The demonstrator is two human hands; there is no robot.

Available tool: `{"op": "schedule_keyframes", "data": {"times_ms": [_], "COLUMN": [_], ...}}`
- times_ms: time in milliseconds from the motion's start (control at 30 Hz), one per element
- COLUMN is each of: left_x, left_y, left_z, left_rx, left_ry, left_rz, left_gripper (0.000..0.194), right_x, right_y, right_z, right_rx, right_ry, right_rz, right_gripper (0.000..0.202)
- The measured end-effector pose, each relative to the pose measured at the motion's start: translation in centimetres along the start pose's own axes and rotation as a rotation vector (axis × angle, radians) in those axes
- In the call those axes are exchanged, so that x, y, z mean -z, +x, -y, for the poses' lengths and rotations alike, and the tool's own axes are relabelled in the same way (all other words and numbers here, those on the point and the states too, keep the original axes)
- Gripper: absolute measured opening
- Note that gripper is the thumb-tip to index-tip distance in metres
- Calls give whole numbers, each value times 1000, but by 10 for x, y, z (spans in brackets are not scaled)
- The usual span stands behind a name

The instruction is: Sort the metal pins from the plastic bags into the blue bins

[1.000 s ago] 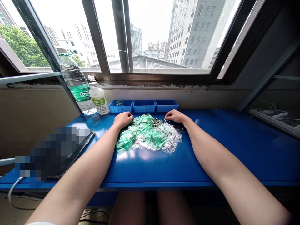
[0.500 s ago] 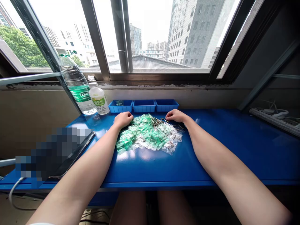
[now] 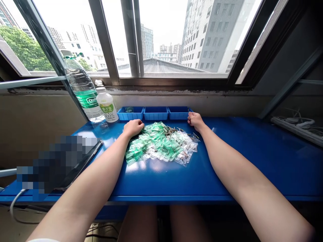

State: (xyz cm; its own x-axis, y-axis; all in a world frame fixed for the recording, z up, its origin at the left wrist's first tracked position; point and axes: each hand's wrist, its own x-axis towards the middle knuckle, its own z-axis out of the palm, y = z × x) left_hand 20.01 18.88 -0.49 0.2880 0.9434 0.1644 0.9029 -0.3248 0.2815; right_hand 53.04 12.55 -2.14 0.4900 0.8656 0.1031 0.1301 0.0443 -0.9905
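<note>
A pile of small green-tinted plastic bags [image 3: 157, 139] lies on the blue table, with clear bags [image 3: 185, 148] on its right side. Loose thin metal rods [image 3: 172, 130], dark and brassy, lie on top at the back right. My left hand [image 3: 133, 128] rests at the pile's left back edge, fingers curled; whatever they hold is hidden. Beside the right-hand blue bin [image 3: 179, 116], my right hand [image 3: 195, 121] is closed in a pinch. A thin metal rod [image 3: 188, 109] pokes up from its fingertips at the bin's right end.
Two more blue bins, the middle bin [image 3: 155, 116] and the left bin [image 3: 130, 117] with a green packet inside, line the back. A white-capped bottle [image 3: 107, 107] and a large water bottle [image 3: 87, 97] stand left of them. A power strip [image 3: 297, 126] is at far right.
My right hand has moved from the pile's back right edge, away and slightly right, to the right-hand bin, with a thin metal rod in its fingers. My left hand stays in place.
</note>
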Motion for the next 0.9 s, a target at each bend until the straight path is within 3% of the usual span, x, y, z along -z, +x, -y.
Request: {"op": "schedule_keyframes", "data": {"times_ms": [133,333,467,567,733,900], "left_x": [1,1,2,3,4,3], "left_y": [-1,-1,-2,-2,-3,-3], "left_z": [-1,-1,-2,-2,-3,-3], "left_rx": [3,3,2,10,5,9], "left_ry": [-1,-7,-6,-5,-9,-8], "left_rz": [2,3,7,12,11,10], "left_gripper": [32,31,30,30,32,32], "right_x": [-1,-6,-5,-4,-5,-8], "right_y": [1,3,1,-2,-8,-14], "right_z": [5,6,6,5,9,17], "right_rx": [-58,-93,-49,42,177,155], "right_ry": [72,-12,-113,-202,-487,-598], "right_rz": [-54,-160,-139,-8,420,539], "right_gripper": [36,37,45,38,17,20]}}
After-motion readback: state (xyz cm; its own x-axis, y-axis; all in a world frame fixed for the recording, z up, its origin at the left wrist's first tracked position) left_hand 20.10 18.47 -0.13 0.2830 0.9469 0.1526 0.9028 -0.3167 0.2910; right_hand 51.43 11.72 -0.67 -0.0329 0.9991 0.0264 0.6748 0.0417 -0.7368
